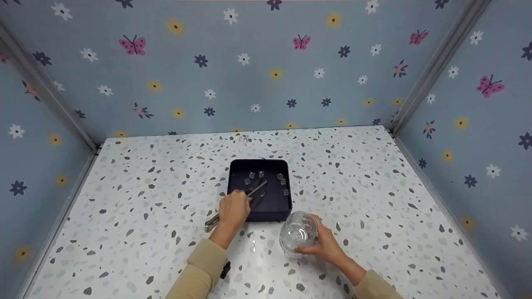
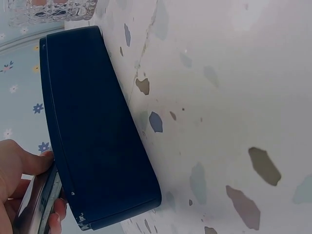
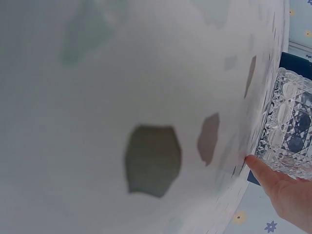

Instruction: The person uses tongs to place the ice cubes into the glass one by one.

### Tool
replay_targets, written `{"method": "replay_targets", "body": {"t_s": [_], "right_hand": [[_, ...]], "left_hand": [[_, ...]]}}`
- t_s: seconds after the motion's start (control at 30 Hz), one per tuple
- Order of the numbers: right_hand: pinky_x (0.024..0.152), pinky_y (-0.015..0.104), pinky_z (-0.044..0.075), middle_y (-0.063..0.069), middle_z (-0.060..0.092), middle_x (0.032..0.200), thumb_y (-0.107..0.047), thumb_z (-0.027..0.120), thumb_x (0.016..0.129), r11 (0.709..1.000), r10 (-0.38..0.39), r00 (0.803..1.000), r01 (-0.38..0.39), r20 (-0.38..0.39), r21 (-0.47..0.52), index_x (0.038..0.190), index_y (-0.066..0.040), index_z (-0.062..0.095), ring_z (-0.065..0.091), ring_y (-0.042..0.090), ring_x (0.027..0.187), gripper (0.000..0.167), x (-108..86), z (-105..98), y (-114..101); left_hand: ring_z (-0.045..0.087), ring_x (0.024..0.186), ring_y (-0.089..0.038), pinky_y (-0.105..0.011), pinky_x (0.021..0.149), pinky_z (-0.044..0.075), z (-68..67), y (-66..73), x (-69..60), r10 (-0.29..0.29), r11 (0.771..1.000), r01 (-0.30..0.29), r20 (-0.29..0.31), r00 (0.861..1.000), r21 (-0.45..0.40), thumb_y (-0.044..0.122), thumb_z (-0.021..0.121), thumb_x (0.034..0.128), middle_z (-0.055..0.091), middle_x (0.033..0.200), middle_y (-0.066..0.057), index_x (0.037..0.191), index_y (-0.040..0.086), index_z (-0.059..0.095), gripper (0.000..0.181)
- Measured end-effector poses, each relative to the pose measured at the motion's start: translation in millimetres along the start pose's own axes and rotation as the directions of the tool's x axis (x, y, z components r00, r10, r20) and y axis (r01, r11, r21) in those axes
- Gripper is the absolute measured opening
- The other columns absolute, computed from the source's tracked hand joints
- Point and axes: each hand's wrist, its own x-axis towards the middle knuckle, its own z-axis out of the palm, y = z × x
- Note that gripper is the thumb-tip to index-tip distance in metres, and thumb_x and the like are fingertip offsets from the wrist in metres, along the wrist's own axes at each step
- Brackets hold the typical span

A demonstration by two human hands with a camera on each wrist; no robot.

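My left hand (image 1: 235,207) grips a pair of metal tongs (image 1: 257,187) over the near left rim of a dark, square box (image 1: 272,216). The tongs' far end reaches inside the box, among several small clear ice cubes (image 1: 283,182); no cube shows clearly between the tips. In the left wrist view, thumb and fingers close round the tongs' metal arms (image 2: 45,195) beside the box's wall. My right hand (image 1: 326,245) holds a clear cut-patterned glass (image 1: 298,232) by its right side, close to the box's near right corner. The right wrist view shows the faceted glass (image 3: 292,122) near the tabletop.
The box stands on a white speckled tabletop (image 1: 166,178). Blue flowered panels (image 1: 257,62) enclose the back and sides. Wet-looking marks (image 1: 254,243) show on the tabletop in front of the box.
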Motion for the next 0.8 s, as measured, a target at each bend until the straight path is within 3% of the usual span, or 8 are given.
{"method": "replay_targets", "body": {"t_s": [0.43, 0.67, 0.8], "right_hand": [[0.089, 0.043, 0.038, 0.016, 0.055, 0.113, -0.01, 0.083, 0.055, 0.999, 0.009, 1.0, -0.01, 0.014, 0.044, 0.124, 0.005, 0.037, 0.052, 0.03, 0.104, 0.084, -0.6, 1, 4], [0.091, 0.036, 0.038, 0.005, 0.056, 0.115, -0.033, 0.083, 0.053, 1.0, 0.017, 1.0, -0.017, 0.007, 0.007, 0.126, -0.007, 0.037, 0.052, 0.02, 0.106, 0.09, 1.6, 8, 38], [0.09, 0.042, 0.038, 0.012, 0.056, 0.114, -0.02, 0.084, 0.054, 1.0, -0.002, 1.0, 0.002, 0.005, 0.018, 0.125, 0.0, 0.037, 0.053, 0.027, 0.104, 0.087, 0.7, 5, 23]], "left_hand": [[0.059, 0.056, -0.029, -0.04, 0.047, 0.045, 6.4, 4.2, 1.5, -0.001, 1.0, 0.001, 0.003, 1.0, 0.025, 0.022, 0.069, 0.0744, 0.058, 0.064, -0.011, 0.071, -0.001, 0.065, 0.024], [0.059, 0.055, -0.028, -0.04, 0.046, 0.045, 7.8, 4.9, 2.6, -0.016, 0.999, 0.015, 0.025, 1.0, 0.031, 0.022, 0.069, 0.0745, 0.058, 0.063, -0.011, 0.07, 0.0, 0.066, 0.023], [0.059, 0.055, -0.028, -0.039, 0.047, 0.045, 8.0, 5.1, 2.5, -0.007, 1.0, 0.006, 0.031, 1.0, 0.029, 0.021, 0.069, 0.0747, 0.058, 0.063, -0.01, 0.07, 0.0, 0.066, 0.022]]}}
